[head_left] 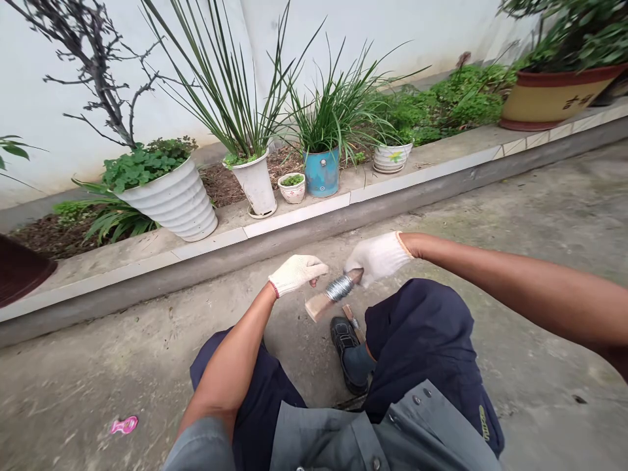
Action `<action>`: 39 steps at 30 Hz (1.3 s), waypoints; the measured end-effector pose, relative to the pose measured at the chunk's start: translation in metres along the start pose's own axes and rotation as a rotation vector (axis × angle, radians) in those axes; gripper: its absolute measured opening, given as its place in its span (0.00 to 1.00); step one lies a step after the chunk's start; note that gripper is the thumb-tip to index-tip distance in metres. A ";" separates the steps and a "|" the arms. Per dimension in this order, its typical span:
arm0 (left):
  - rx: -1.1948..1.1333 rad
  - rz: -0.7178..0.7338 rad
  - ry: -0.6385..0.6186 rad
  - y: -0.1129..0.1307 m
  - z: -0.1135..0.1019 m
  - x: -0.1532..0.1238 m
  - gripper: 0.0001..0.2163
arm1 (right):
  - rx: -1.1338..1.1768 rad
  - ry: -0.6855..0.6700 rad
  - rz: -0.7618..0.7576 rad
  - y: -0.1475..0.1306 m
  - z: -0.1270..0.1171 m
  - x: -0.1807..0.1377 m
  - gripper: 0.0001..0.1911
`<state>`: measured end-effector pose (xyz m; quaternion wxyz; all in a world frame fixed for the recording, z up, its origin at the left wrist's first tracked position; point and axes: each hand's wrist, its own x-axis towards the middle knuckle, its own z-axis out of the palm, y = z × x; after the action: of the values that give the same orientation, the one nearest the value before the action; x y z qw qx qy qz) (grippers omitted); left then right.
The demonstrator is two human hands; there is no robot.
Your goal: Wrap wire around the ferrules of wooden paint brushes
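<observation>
I sit low on concrete ground with my knees up. My right hand, in a white knit glove, is closed round one end of a short wooden stick that has a coil of grey wire wound about its middle. My left hand, also gloved, hovers just left of the wire coil with fingers curled and pinched; whether it pinches a wire end is too small to see. A second tool with a brownish handle lies on the ground by my black shoe.
A raised tiled kerb runs across ahead, carrying a ribbed white pot, a tall white pot, a small bowl pot, a blue pot and a large tan planter. A pink scrap lies on the concrete at lower left.
</observation>
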<state>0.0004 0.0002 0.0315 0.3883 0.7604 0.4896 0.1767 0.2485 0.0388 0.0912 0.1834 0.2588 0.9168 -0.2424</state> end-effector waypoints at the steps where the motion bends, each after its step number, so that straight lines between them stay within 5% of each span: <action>1: -0.067 0.003 -0.010 0.000 0.002 0.000 0.19 | 0.051 0.073 0.029 -0.001 -0.003 0.000 0.09; 5: -0.322 0.002 -0.044 -0.003 0.011 0.002 0.22 | 0.133 0.380 0.187 -0.002 -0.019 0.003 0.12; 9: -0.456 -0.018 -0.034 -0.005 0.016 0.004 0.21 | 0.063 0.527 0.339 0.008 -0.035 0.011 0.16; 14: -0.389 0.003 -0.073 -0.004 0.017 0.004 0.17 | -0.251 0.533 0.561 0.020 -0.040 0.023 0.16; 18: -0.251 0.008 -0.075 -0.001 0.013 0.002 0.15 | -0.375 0.406 0.648 0.014 -0.029 0.034 0.15; 24: 0.031 -0.036 0.085 0.001 -0.002 0.002 0.16 | -0.463 0.013 0.409 -0.002 -0.007 0.025 0.12; 28: 0.067 -0.055 0.113 0.002 -0.007 0.000 0.17 | -0.363 -0.097 0.136 0.000 -0.001 0.009 0.12; 33: 0.008 -0.001 0.067 -0.002 -0.003 -0.001 0.17 | -0.141 0.035 0.044 -0.007 -0.009 -0.006 0.10; 39: -0.255 0.036 0.056 -0.005 0.012 0.003 0.20 | -0.043 0.476 0.252 -0.004 -0.031 0.000 0.13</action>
<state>0.0068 -0.0012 0.0196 0.4649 0.7082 0.4601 0.2658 0.2395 0.0532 0.1177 -0.0032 0.4166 0.8997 -0.1306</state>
